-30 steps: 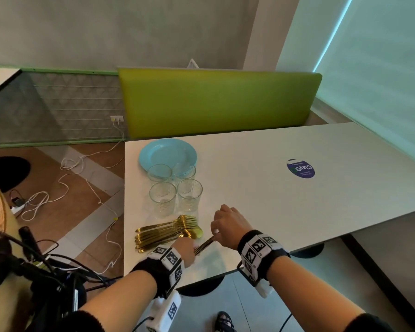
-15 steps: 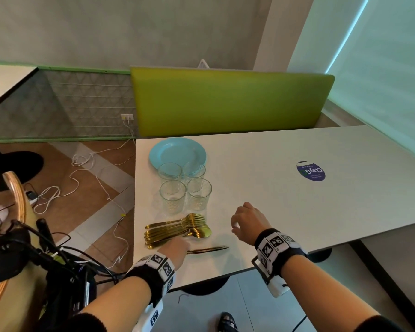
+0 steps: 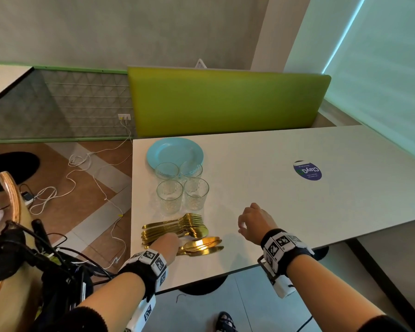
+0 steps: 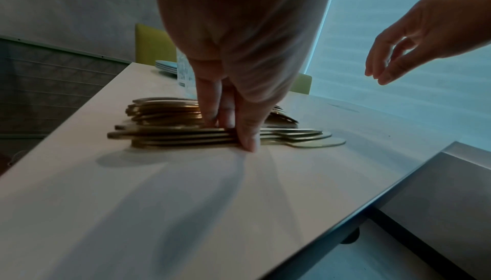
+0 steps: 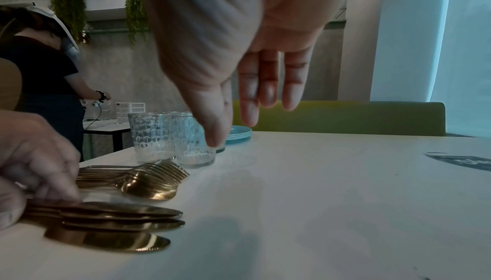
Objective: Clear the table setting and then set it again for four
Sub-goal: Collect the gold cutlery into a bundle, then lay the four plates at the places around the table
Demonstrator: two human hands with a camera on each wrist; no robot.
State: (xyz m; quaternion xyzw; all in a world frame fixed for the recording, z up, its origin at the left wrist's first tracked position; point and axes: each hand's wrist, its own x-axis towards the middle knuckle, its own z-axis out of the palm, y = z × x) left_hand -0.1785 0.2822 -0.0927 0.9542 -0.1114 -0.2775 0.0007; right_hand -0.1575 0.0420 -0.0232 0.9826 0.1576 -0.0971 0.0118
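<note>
Gathering everything at one end of the counter (image 3: pixel 285 212) reads as the cleared stage, ready for resetting: stacked blue plates (image 3: pixel 175 150) farthest, four glasses (image 3: pixel 181 185) clustered next, gold forks and spoons (image 3: pixel 175 226) heaped beside, knives (image 3: pixel 201 246) nearest the edge. The left hand (image 3: pixel 165 245) presses straight fingers on the knife handles, probably squaring them. The right hand (image 3: pixel 254 222) hovers alongside, relaxed, holding nothing.

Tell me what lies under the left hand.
The left hand presses its fingers on the gold knives' handles on the table. The handle parts beneath are covered.
</note>
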